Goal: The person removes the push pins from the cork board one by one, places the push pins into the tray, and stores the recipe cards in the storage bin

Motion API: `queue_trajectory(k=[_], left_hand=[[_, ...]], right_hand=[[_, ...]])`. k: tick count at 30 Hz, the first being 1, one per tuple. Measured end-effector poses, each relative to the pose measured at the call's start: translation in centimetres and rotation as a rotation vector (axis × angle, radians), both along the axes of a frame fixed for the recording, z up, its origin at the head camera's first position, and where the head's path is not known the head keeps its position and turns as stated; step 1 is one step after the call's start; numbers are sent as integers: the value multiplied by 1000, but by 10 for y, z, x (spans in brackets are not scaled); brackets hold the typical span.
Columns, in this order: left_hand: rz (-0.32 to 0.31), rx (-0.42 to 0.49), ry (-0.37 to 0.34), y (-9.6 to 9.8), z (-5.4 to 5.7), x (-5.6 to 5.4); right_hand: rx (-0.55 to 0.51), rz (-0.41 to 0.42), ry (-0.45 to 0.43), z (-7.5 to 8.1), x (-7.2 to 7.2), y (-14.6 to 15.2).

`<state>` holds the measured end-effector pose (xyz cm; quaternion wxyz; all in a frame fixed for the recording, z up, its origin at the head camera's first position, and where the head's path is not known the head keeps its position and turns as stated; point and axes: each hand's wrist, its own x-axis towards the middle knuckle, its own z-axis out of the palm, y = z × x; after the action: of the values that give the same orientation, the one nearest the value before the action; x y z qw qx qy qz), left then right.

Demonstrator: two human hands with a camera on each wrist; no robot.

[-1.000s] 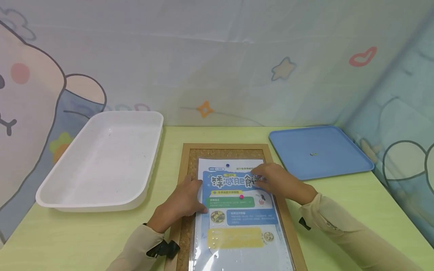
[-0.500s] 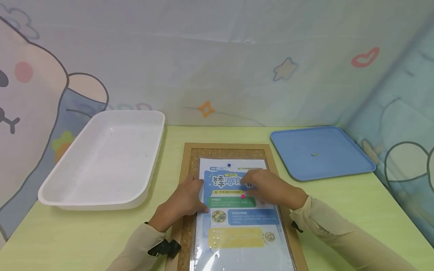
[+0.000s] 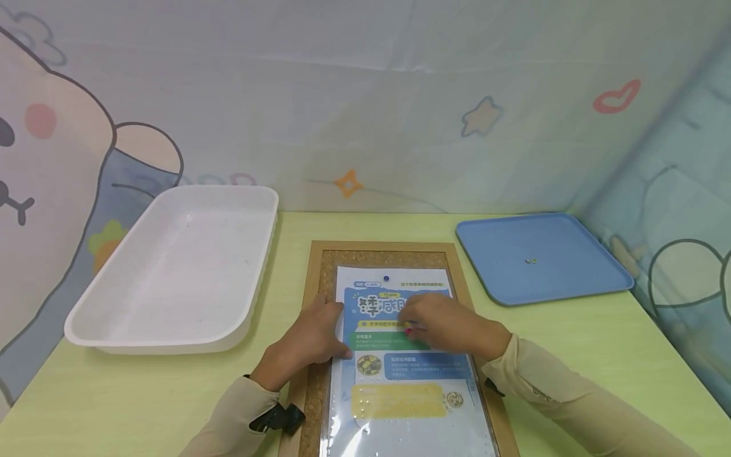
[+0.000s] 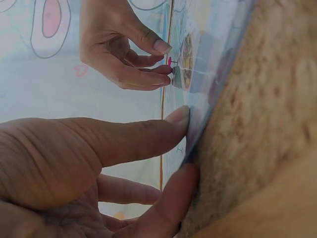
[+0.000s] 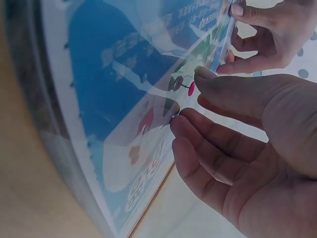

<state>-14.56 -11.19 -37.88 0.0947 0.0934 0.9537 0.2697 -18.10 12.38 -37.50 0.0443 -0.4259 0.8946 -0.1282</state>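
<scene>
A printed poster (image 3: 400, 438) in a clear plastic sleeve lies on a wood-framed cork board (image 3: 388, 259). My left hand (image 3: 311, 336) rests at the poster's left edge; in the left wrist view its thumb (image 4: 153, 139) touches the sleeve beside the bare cork. My right hand (image 3: 442, 324) is over the poster's upper middle, thumb and fingers parted around a pink push pin (image 5: 191, 89). The thumb tip is close beside the pin's head, with the other fingertips a little apart from it. Part of the pin's thin shaft shows above the sleeve. A blue push pin (image 3: 386, 278) sits at the poster's top.
A white plastic tub (image 3: 188, 266) stands to the left on the pale green table (image 3: 599, 355). At the back right is a blue tray (image 3: 537, 238) with two tiny objects (image 3: 531, 261) on it. A printed cloth hangs behind.
My right hand has moved left and down from the poster's upper right side to the pink push pin, its fingertips now around it. The left hand has stayed at the poster's left edge.
</scene>
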Motion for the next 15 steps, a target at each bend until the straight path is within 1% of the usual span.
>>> queue_trajectory(k=[3, 15], left_hand=[[-3, 6, 2, 0, 0, 0], [-7, 6, 6, -1, -1, -1]], right_hand=[[7, 15, 6, 0, 0, -2], [61, 23, 19, 1, 0, -5]])
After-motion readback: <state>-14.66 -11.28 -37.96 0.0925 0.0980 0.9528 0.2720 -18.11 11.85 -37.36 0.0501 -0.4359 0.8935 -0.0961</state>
